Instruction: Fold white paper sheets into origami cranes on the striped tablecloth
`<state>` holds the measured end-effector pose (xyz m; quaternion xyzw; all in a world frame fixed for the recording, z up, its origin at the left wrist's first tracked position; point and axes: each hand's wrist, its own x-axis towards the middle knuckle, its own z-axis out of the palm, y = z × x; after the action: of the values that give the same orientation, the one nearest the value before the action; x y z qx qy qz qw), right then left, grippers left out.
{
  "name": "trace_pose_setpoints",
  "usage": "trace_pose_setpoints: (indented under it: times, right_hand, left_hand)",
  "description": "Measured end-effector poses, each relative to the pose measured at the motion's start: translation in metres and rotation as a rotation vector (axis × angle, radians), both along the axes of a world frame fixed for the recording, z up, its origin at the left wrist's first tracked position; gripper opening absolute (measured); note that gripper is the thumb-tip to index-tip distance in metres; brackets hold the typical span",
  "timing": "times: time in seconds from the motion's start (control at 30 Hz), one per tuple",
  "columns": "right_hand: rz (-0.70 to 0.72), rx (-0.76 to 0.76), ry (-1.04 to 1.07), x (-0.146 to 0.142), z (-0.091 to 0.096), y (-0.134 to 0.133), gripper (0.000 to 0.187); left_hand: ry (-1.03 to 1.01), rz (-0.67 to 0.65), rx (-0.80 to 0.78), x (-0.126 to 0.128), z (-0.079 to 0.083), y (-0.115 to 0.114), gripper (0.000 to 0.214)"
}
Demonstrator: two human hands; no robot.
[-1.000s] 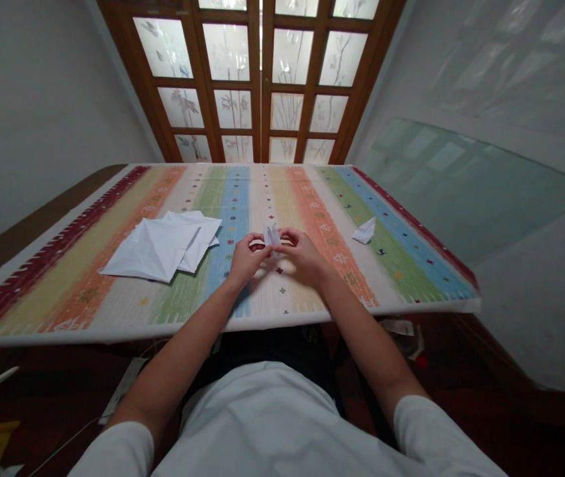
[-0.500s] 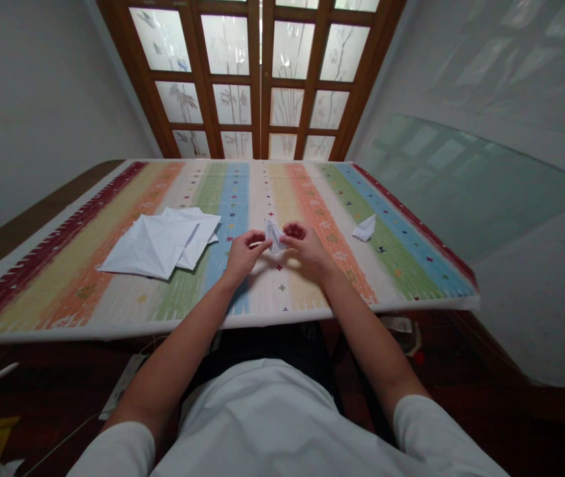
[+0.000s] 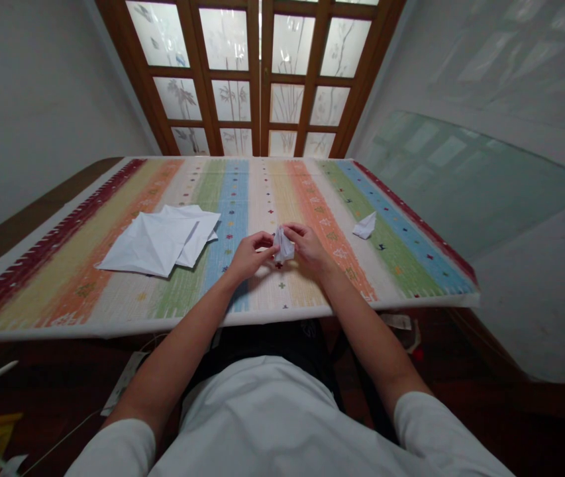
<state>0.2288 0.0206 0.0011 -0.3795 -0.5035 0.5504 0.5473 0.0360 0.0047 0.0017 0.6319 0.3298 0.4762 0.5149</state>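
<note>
A small piece of folded white paper is held between my two hands, just above the middle of the table. My left hand pinches its left side between thumb and fingers. On the other side, my right hand grips its upper right part, with the fingers curled over it. Parts of the paper are hidden behind my fingertips. A second small folded paper piece, with a pointed top, rests on the cloth to the right, apart from my hands.
Several creased white paper sheets lie overlapping on the left of the table. A striped, patterned tablecloth covers the table. Beyond its far edge stand wooden doors with glass panes. A white power strip is below on the left.
The folded paper has shifted slightly to the right and turned, showing a broader face. My left hand has followed it rightward, and my right fingers have closed over its top.
</note>
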Motion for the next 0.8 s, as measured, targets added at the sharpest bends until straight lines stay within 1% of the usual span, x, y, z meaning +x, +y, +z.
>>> trace_pose_setpoints:
  times: [0.07, 0.17, 0.3, 0.37, 0.43, 0.5, 0.57, 0.6, 0.63, 0.67, 0.73, 0.8]
  right_hand:
    - [-0.026, -0.002, 0.012, 0.001, 0.002, -0.001, 0.051]
    - [-0.036, -0.052, 0.057, 0.004, 0.006, -0.001, 0.047]
    - [-0.054, -0.141, 0.108, 0.01, 0.009, 0.0, 0.044]
    - [-0.032, -0.142, 0.086, 0.011, 0.009, -0.001, 0.04]
    - [0.062, -0.093, 0.011, 0.009, 0.008, -0.004, 0.033]
    - [0.208, -0.022, -0.088, 0.004, 0.007, -0.008, 0.028]
    - [0.339, 0.043, -0.159, -0.002, 0.006, -0.011, 0.027]
    - [0.371, 0.076, -0.172, -0.004, 0.005, -0.012, 0.029]
    - [0.375, 0.108, -0.173, -0.007, 0.004, -0.012, 0.032]
    - [0.35, 0.138, -0.166, -0.008, 0.004, -0.011, 0.037]
    - [0.233, 0.183, -0.145, -0.008, 0.004, -0.009, 0.044]
    - [0.094, 0.21, -0.143, -0.006, 0.005, -0.007, 0.044]
  left_hand:
    - [0.001, 0.002, 0.005, 0.0, 0.002, -0.002, 0.026]
    - [-0.038, 0.0, -0.002, 0.0, 0.006, -0.004, 0.031]
    - [-0.192, 0.031, -0.047, -0.003, 0.011, -0.003, 0.041]
    - [-0.299, 0.077, -0.08, -0.007, 0.011, 0.001, 0.047]
    - [-0.39, 0.148, -0.087, -0.01, 0.011, 0.006, 0.051]
    - [-0.435, 0.221, -0.063, -0.014, 0.01, 0.01, 0.052]
    - [-0.415, 0.278, -0.025, -0.015, 0.009, 0.013, 0.052]
    - [-0.388, 0.298, -0.01, -0.015, 0.008, 0.013, 0.051]
    - [-0.356, 0.312, 0.002, -0.015, 0.008, 0.013, 0.051]
    - [-0.319, 0.323, 0.013, -0.014, 0.008, 0.013, 0.051]
    - [-0.234, 0.331, 0.038, -0.011, 0.008, 0.011, 0.049]
    - [-0.143, 0.331, 0.073, -0.009, 0.008, 0.008, 0.046]
